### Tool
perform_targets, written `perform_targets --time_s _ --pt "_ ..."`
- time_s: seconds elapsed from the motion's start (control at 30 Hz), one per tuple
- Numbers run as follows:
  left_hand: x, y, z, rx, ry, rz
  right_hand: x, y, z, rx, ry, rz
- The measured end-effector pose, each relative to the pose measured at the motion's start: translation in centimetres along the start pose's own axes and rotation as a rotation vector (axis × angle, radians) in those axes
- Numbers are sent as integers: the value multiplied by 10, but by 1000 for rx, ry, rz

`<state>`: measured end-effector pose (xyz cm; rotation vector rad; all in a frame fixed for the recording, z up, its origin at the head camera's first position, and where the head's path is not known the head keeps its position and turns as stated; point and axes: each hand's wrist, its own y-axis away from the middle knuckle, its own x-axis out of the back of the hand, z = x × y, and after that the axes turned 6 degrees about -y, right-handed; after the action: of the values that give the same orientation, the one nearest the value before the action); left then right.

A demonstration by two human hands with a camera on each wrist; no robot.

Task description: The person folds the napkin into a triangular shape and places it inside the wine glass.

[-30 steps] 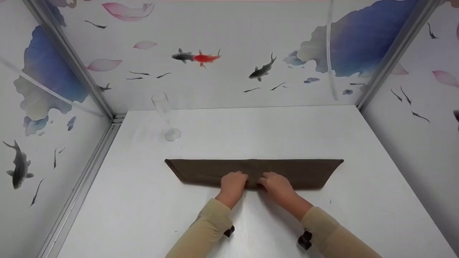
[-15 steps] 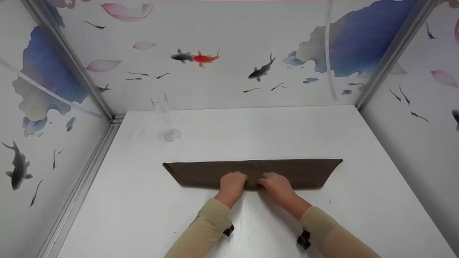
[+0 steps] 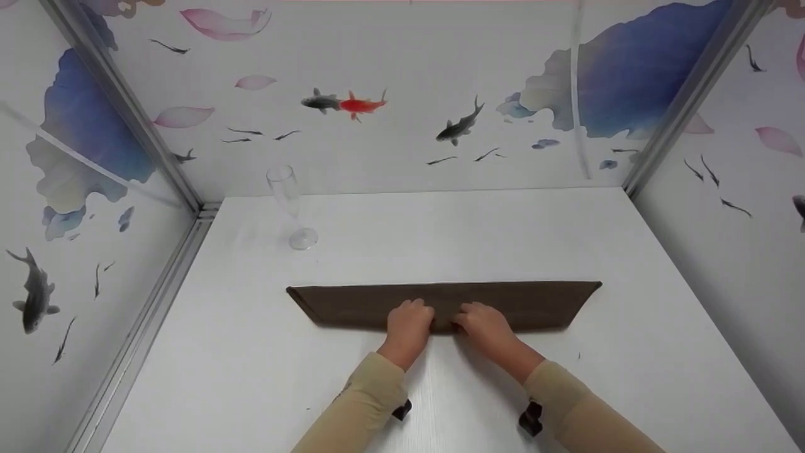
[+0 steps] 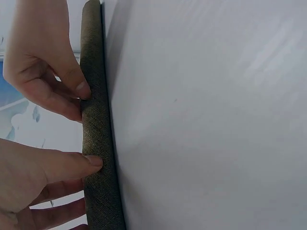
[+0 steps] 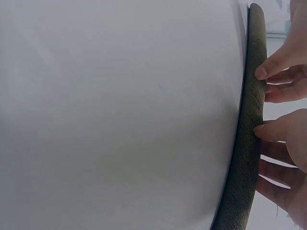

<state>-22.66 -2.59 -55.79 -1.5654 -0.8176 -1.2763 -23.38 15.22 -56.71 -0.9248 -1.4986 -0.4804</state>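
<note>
A dark brown woven cloth (image 3: 358,302) lies as a wide folded strip across the middle of the white table. Along its near side runs a thick, rounded edge, seen upright in the left wrist view as a cloth roll (image 4: 96,122). My left hand (image 3: 410,327) pinches this edge just left of the middle, thumb on the near face and fingers behind. A short gap to the right, my right hand (image 3: 487,327) pinches the same edge likewise. Both thumbs show in the right wrist view against the cloth roll (image 5: 249,110). The cloth's underside is hidden.
Behind the cloth, toward the back left, a clear stemmed glass (image 3: 303,238) stands upright on the table (image 3: 471,236). Walls printed with fish and petals close in the back and both sides, with a metal post (image 3: 126,107) at the left corner.
The left part of the cloth's far edge has come slightly nearer to me. Both hands keep their place and their pinch on the near edge.
</note>
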Motion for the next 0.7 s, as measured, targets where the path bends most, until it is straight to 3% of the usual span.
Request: perform_targets --time_s 0.17,0.43,0.7 --pt "-3 0 1 -6 -13 -36 3 -1 -4 -30 1 -25" --pt "-1 -2 0 9 4 -53 5 1 -12 0 18 55" --pt "0 -4 -1 8 7 -75 -1 -2 -11 -29 36 62"
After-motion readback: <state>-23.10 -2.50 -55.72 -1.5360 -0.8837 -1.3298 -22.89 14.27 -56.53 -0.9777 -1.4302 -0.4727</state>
